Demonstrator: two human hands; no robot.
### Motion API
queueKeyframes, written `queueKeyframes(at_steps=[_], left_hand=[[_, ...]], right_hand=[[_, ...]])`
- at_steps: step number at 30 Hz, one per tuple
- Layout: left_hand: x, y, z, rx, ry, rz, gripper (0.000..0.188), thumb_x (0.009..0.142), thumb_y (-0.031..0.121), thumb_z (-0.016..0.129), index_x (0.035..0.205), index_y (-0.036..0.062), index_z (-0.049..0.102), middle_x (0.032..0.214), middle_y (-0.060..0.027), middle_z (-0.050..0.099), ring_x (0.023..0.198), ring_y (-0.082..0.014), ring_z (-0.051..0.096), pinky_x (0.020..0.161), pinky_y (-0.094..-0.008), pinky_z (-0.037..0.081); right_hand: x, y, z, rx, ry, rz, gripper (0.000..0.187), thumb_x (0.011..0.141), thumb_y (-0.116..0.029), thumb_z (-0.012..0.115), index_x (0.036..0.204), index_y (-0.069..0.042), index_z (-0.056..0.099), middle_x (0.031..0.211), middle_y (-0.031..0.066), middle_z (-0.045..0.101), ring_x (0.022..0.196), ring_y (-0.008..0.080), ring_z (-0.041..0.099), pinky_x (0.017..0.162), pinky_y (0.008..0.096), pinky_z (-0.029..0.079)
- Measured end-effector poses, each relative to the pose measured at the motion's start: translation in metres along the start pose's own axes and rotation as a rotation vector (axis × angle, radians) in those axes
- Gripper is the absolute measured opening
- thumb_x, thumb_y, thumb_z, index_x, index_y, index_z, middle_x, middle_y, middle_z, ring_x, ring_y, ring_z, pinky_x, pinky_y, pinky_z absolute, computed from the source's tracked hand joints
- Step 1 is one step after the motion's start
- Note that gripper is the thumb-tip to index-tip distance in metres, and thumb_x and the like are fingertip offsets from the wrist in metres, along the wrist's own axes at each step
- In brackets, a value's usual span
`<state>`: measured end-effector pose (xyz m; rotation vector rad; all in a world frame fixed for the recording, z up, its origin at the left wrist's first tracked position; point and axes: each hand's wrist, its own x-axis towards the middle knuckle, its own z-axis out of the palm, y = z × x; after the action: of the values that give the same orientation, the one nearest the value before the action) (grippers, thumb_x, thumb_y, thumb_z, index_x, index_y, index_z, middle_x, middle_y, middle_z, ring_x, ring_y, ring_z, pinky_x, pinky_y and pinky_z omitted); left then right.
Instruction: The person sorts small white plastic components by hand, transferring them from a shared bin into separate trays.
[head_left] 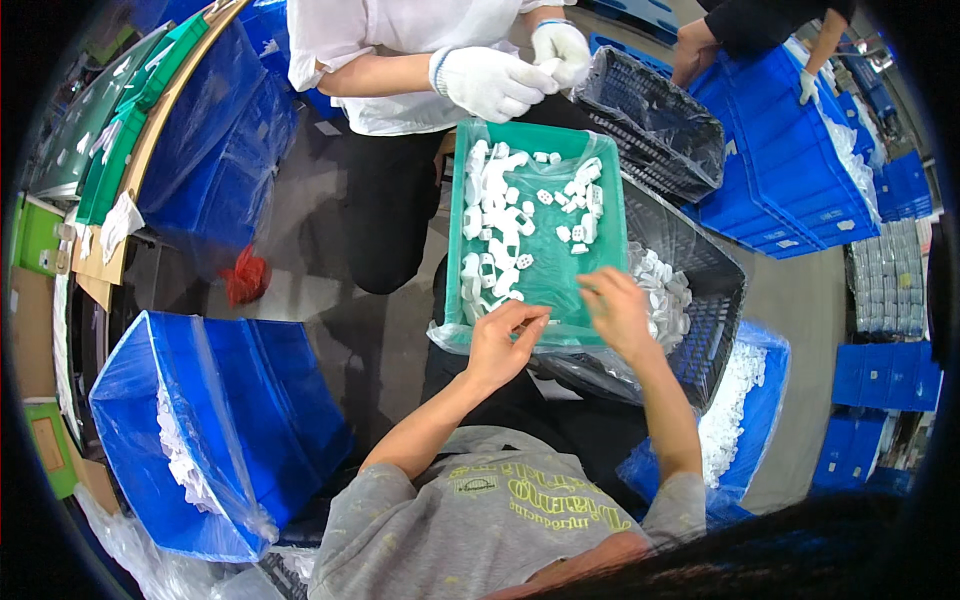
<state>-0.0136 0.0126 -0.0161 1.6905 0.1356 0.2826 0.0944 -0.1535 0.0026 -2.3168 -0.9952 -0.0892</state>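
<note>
The fingers (527, 313) of the left hand (500, 350) are bent, tips drawn together, while those of the right hand (620, 312) curl loosely just apart from them; I cannot tell whether either set pinches a small piece. Well to the left of the fingers stands a large blue bin (300, 385), set aside perhaps to leave the lap free. Just right of the right fingers, a black crate (715, 320) holds a heap of pale parts (663, 295), likely placed for a short reach. Beneath the fingers lies 1 green tray (540, 240) lined with clear plastic (440, 338), probably so its contents stay clean. Beyond its far end are the 2 white gloves (495, 85) of a co-worker (335, 45); the tray between 2 people presumably serves both. Smallest, the white pieces (490, 190) lie ahead of the fingers in the tray, mostly along its left side and upper right, perhaps kept as 2 groups.
</note>
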Motion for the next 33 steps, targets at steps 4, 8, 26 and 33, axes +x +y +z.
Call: queueKeyframes(at_steps=[4, 8, 26, 33], left_hand=[[0.0, -0.005, -0.01, -0.038, 0.051, 0.011, 0.015, 0.078, 0.001, 0.06, 0.093, -0.0001, 0.064, 0.077, -0.0097, 0.06, 0.065, -0.0159, 0.059, 0.058, -0.0248, 0.048], [0.001, -0.002, -0.021, -0.058, 0.085, 0.005, 0.015, 0.078, 0.0, 0.059, 0.092, -0.0005, 0.064, 0.077, -0.0097, 0.06, 0.065, -0.0153, 0.06, 0.059, -0.0247, 0.048], [0.013, 0.014, 0.001, 0.455, -0.064, 0.531, 0.043, 0.063, -0.003, 0.065, 0.105, 0.0077, 0.06, 0.098, -0.0074, 0.056, 0.075, -0.0252, 0.057, 0.062, -0.0315, 0.048], [-0.002, 0.006, -0.005, 0.162, 0.015, 0.23, 0.027, 0.073, -0.007, 0.057, 0.097, 0.0029, 0.063, 0.087, -0.0067, 0.057, 0.068, -0.0159, 0.059, 0.056, -0.0236, 0.049]], right_hand=[[0.043, -0.006, 0.068, -0.092, -0.154, -0.009, 0.018, 0.071, -0.009, 0.062, 0.089, -0.007, 0.063, 0.08, 0.0098, 0.056, 0.077, 0.0294, 0.058, 0.066, 0.039, 0.047], [0.061, 0.005, 0.101, -0.154, -0.278, 0.157, 0.016, 0.074, -0.016, 0.059, 0.086, -0.008, 0.065, 0.084, 0.0114, 0.057, 0.079, 0.0302, 0.059, 0.069, 0.0408, 0.047], [0.004, -0.014, 0.001, 0.68, -0.388, 0.425, 0.019, 0.082, -0.016, 0.063, 0.074, 0.001, 0.061, 0.058, -0.0027, 0.049, 0.055, 0.0045, 0.039, 0.048, 0.0233, 0.033], [0.006, -0.027, -0.012, 0.909, -0.213, 0.568, 0.016, 0.082, -0.014, 0.061, 0.087, 0.001, 0.061, 0.062, 0.0003, 0.054, 0.056, 0.0043, 0.046, 0.049, 0.0193, 0.036]])
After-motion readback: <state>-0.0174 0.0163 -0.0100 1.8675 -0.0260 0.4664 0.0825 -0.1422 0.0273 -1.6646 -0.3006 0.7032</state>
